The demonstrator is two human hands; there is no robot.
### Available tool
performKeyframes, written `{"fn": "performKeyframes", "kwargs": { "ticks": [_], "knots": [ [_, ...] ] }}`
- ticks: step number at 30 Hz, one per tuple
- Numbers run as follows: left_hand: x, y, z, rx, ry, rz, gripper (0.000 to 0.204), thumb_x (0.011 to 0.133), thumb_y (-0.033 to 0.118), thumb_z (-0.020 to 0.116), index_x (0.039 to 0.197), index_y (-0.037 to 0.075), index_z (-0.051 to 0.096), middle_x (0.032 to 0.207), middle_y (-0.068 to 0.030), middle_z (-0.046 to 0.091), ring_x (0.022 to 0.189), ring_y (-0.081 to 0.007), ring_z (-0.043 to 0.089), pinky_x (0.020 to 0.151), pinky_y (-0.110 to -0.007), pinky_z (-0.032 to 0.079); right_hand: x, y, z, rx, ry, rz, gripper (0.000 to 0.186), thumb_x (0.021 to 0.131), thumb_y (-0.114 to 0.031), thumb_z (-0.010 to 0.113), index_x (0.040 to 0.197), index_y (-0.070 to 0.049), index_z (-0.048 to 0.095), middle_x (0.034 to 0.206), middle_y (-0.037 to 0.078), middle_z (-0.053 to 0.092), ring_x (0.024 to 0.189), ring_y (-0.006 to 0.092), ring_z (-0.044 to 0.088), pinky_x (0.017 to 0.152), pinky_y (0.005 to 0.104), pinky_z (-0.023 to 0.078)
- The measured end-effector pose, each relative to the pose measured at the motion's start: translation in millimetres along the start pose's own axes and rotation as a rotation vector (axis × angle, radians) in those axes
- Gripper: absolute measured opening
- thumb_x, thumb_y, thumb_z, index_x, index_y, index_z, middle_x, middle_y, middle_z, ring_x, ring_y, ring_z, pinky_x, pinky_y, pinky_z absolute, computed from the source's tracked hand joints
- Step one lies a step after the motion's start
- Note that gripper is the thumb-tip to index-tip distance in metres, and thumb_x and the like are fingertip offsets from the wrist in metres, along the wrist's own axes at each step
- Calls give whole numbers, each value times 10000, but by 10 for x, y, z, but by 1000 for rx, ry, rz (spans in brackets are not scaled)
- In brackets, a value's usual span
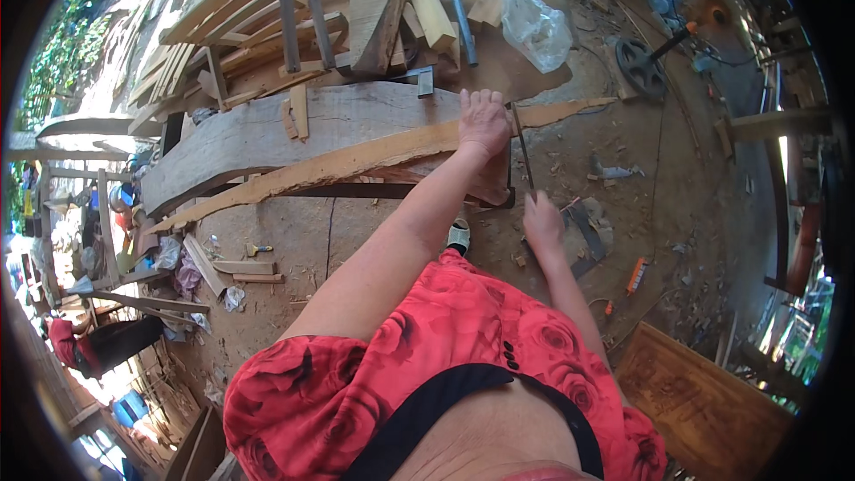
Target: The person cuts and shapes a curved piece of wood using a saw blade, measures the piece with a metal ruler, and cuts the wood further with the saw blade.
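Observation:
A long, curved light-brown wooden strip (356,151) with a rough edge lies across a wide grey plank (232,147) on a low stand. My left hand (485,120) grips the strip near the plank's right end, its fingers bent over the wood. Just right of it, a thin dark blade, apparently a handsaw (523,147) seen edge-on, crosses the strip. My right hand (541,221) is closed around the saw's near end, hiding the handle. Beyond the strip, a small metal-and-wood square (426,82) and two short wood offcuts (300,111) rest on the plank.
Behind the plank are a hammer (460,20), stacked lumber (236,13) and a clear plastic bag (537,27). A fan (712,13) stands at far right. A carved wooden panel (699,401) is near right; an orange tool (636,275) lies on the floor. Another person (98,346) is at left.

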State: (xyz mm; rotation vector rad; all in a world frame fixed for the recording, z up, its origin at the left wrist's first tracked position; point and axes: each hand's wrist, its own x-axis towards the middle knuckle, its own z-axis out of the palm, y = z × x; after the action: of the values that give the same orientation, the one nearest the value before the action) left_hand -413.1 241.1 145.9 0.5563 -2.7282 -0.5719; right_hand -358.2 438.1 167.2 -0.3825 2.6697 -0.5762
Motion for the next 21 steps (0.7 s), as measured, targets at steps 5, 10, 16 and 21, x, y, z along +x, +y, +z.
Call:
{"fn": "performKeyframes", "kwargs": {
  "ticks": [5, 10, 16, 21],
  "knots": [
    [26, 57, -10, -13, -17, 11, 260, 808, 240, 514, 988, 53, 500, 1000, -142, 520, 1060, -300, 475, 1051, -494, 246, 354, -146, -124, -46, -1, -24, 297, 909, -321, 458, 969, -44, 549, 857, 251, 626, 842, 436, 596, 736, 536, 445],
    [41, 84, 12, -35, -62, 18, 256, 811, 239, 514, 987, 54, 500, 1007, -142, 518, 1067, -301, 472, 1055, -501, 240, 453, -118, -38, -72, 43, -47, 295, 909, -321, 458, 972, -53, 563, 853, 231, 634, 830, 432, 601, 729, 526, 456],
    [31, 29, -49, 2, -48, -3, 269, 812, 252, 523, 992, 54, 498, 1025, -139, 512, 1066, -310, 471, 1054, -499, 243, 84, -128, -129, -27, 5, -1, 294, 906, -327, 462, 973, -63, 573, 869, 231, 636, 837, 438, 599, 730, 520, 463],
    [64, 126, 38, -53, -8, 30, 274, 781, 233, 550, 987, 55, 520, 999, -136, 524, 1029, -309, 478, 1055, -496, 234, 684, -300, -102, -23, 90, -22, 298, 906, -330, 465, 945, -53, 567, 850, 240, 630, 832, 451, 592, 730, 540, 453]
  ]
}}
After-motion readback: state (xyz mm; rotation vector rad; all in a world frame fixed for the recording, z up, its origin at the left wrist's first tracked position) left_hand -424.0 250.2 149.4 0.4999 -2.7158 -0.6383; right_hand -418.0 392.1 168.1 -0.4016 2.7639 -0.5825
